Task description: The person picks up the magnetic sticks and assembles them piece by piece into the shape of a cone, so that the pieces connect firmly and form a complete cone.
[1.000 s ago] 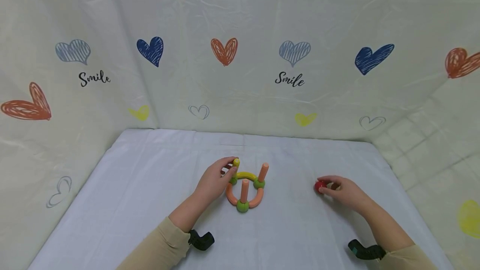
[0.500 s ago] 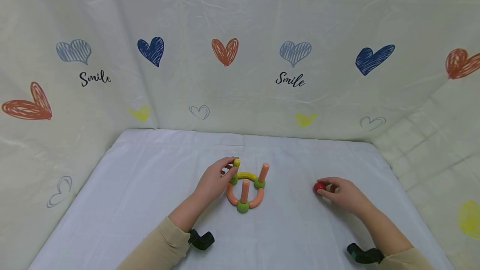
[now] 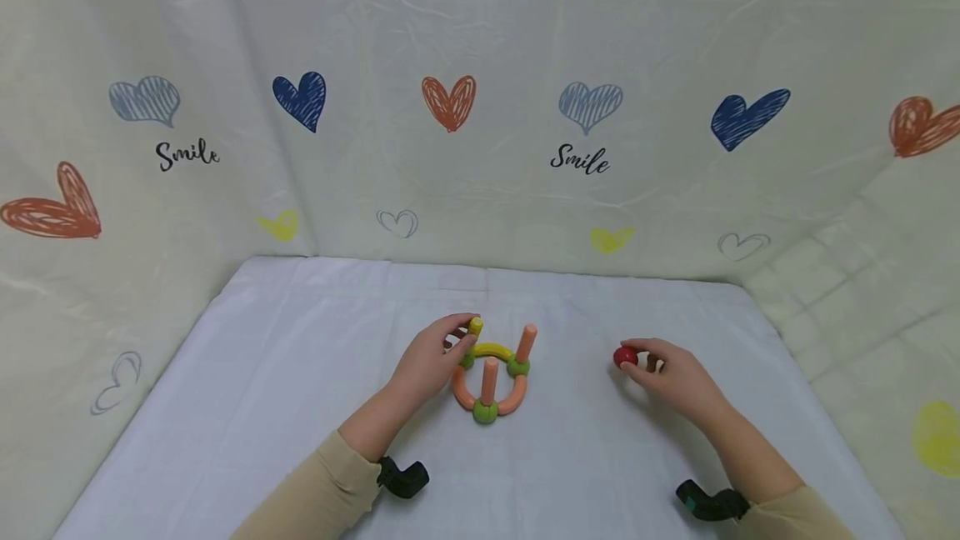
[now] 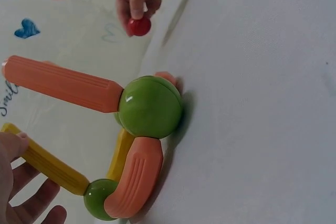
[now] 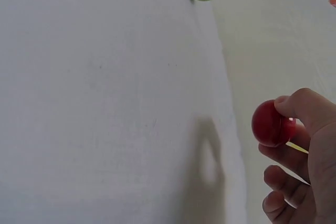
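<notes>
A ring of curved orange and yellow rods joined by green balls [image 4: 150, 107] lies on the table, with straight rods standing up from the balls. My left hand [image 3: 430, 357] pinches the upright yellow rod [image 4: 50, 165] at the ring's far left between thumb and fingers. Two orange rods [image 3: 489, 382] stand upright on the near and far-right balls. Off to the right, my right hand [image 3: 677, 377] holds a red ball [image 5: 271, 123] between thumb and fingertips, raised above the cloth; its shadow shows below in the right wrist view.
A white cloth [image 3: 570, 457] covers the table. Behind it hangs a pale backdrop [image 3: 510, 207] printed with hearts and the word Smile. Black wrist cameras [image 3: 403, 479] are strapped on both forearms.
My right hand has lifted the red ball off the cloth and brought it a little leftward, toward the ring. The left hand keeps its grip on the yellow rod, almost still.
</notes>
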`<state>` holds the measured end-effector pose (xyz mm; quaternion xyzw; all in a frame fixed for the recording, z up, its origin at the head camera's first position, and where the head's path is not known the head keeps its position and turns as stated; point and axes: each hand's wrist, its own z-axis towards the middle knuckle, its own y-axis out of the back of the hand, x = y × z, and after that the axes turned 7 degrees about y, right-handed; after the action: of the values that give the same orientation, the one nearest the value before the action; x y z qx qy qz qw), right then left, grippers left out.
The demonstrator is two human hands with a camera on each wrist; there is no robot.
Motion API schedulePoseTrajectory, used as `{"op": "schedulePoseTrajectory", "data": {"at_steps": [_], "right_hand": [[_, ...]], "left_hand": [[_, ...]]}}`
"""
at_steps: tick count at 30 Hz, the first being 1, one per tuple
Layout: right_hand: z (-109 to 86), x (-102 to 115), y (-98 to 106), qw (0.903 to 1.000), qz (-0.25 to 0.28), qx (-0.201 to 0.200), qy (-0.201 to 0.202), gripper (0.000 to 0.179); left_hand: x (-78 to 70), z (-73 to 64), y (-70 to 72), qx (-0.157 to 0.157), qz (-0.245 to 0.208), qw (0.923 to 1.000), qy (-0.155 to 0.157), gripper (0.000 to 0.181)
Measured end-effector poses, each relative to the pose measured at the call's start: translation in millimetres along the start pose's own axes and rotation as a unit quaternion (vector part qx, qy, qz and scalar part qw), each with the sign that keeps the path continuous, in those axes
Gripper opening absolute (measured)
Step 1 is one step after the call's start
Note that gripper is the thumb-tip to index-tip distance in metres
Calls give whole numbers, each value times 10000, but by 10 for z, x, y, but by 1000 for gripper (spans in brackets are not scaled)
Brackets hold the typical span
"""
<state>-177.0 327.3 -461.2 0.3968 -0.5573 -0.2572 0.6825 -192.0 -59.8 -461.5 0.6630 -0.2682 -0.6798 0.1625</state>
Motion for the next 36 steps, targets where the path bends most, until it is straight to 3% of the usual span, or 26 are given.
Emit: {"op": "schedulePoseTrajectory", "data": {"at_steps": [11, 22, 36], "right_hand": [[165, 371, -63, 9983, 272, -356, 365, 40], [323, 840, -159, 9876, 892, -919, 909, 37], [532, 1325, -276, 9806, 1233, -898, 1231, 38]], "left_hand": [[-13, 1, 4, -24, -1, 10000, -60, 38], [4, 1, 3, -18, 7, 10000, -58, 39], [-1, 0, -9, -28, 50, 9999, -96, 39]]}}
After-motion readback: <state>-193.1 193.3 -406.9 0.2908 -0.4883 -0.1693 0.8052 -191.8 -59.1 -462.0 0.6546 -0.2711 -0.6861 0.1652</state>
